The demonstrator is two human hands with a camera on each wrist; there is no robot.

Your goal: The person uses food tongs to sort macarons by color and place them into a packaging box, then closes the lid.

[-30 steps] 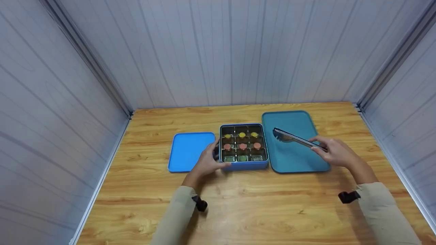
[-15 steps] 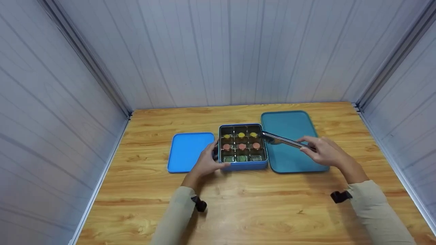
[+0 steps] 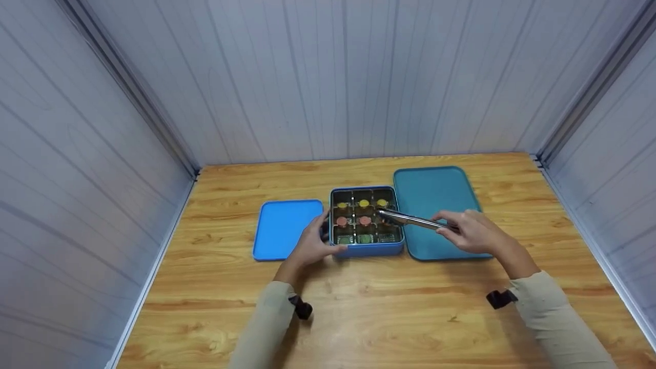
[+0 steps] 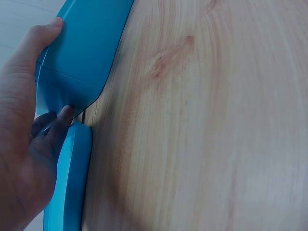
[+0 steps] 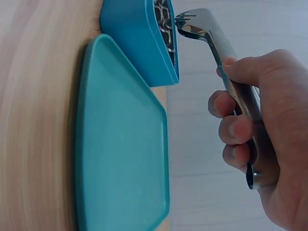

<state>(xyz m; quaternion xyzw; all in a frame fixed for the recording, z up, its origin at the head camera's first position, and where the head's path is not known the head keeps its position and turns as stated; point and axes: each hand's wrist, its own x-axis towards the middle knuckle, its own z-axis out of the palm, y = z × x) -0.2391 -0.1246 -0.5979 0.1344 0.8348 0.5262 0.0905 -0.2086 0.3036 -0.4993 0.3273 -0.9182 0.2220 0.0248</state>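
A blue box (image 3: 370, 250) with a clear divided insert stands at the table's middle. Three yellow round pieces (image 3: 364, 203) lie in its back row and pink round pieces (image 3: 365, 221) in the middle row. Something green (image 3: 365, 239) is in the front row. My left hand (image 3: 310, 245) grips the box's front left corner, thumb on the front, fingers on the left side. In my right hand (image 3: 472, 231) are metal tongs (image 3: 417, 221), also seen in the right wrist view (image 5: 240, 91). Their tips are over the middle row's right compartment and hide its contents.
A blue lid (image 3: 281, 230) lies flat left of the box, close beside it. Touching or nearly touching the box's right side is a teal tray (image 3: 435, 187). The wooden table (image 3: 389, 312) ends at panelled walls (image 3: 328, 77) behind and at both sides.
My right hand has moved left with the tongs, whose tips went from above the teal tray to over the box's right column. My left hand has stayed at the box corner.
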